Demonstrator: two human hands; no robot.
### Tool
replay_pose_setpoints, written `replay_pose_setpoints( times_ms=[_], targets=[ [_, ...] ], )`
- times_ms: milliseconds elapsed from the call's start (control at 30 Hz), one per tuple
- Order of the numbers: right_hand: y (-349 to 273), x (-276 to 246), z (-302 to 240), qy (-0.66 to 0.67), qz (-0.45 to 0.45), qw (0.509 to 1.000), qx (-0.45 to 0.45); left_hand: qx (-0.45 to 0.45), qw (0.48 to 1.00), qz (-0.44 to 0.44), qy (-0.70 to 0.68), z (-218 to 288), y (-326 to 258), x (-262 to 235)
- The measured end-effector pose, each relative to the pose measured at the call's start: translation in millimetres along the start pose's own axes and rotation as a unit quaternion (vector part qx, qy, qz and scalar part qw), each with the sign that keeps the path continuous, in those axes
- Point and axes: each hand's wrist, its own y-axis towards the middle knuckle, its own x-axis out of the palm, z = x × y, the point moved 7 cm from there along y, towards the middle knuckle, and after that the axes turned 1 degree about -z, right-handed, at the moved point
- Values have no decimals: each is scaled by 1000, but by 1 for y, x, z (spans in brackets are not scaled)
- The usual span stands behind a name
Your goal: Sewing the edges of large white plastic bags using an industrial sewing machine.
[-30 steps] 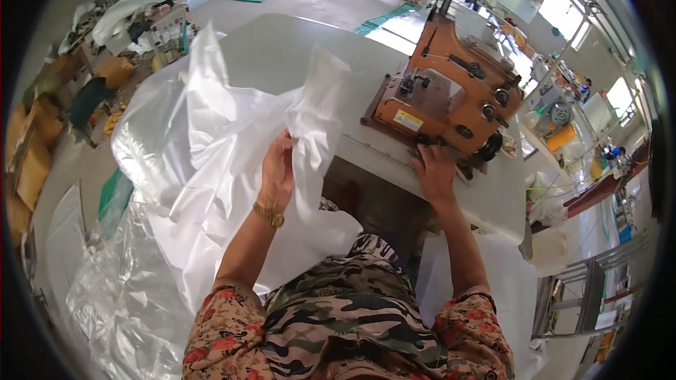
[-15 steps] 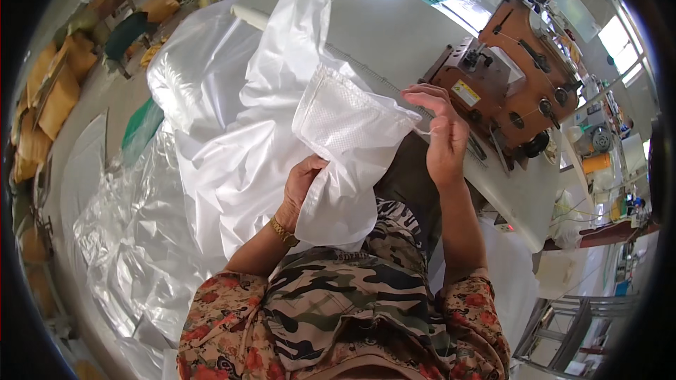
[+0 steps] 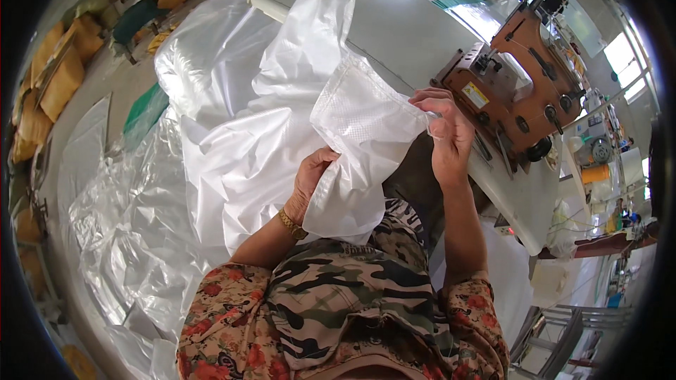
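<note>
A large piece of glossy white fabric drapes over the table edge and down towards my lap. Its folded-over end has a fine grid texture and a stitched hem. My left hand, with a gold watch on the wrist, pinches the fabric's left edge between thumb and fingers. At the right corner of this end, my right hand has its fingers curled and closed on the fabric. The fabric stretches between both hands. Part of my right fingertips' grip is hard to make out.
A brown sewing machine stands on the pale worktable, just right of my right hand. Crumpled clear plastic sheeting covers the floor at left. Farther left are yellow-brown bundles and a dark green seat. A metal rack is at lower right.
Both hands and the fabric end have shifted slightly right in the picture. My right fingers, loosely spread before near a thin strand at the corner, are now curled in on the corner.
</note>
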Motion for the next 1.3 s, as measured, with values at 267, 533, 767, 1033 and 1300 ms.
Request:
replay_pose_setpoints(
  times_ms=[267, 533, 767, 1033, 1300],
  targets=[
    [-4, -3, 0, 51, 20, 998, 20, 24, 1000, -2, 14, 2, -5, -1],
    [-5, 0, -9, 29, 11, 999, 21, 35, 999, 14, 11, 1, -13, 5],
    [-8, -2, -6, 66, 23, 997, 15, 16, 1000, -3, 19, -3, -14, 5],
    [-27, -34, 8, 146, 177, 973, -15, 23, 999, -7, 22, -7, -16, 5],
    [-38, -37, 4, 117, 236, 964, -26, 18, 999, -10, 25, -8, -13, 7]
  ],
)
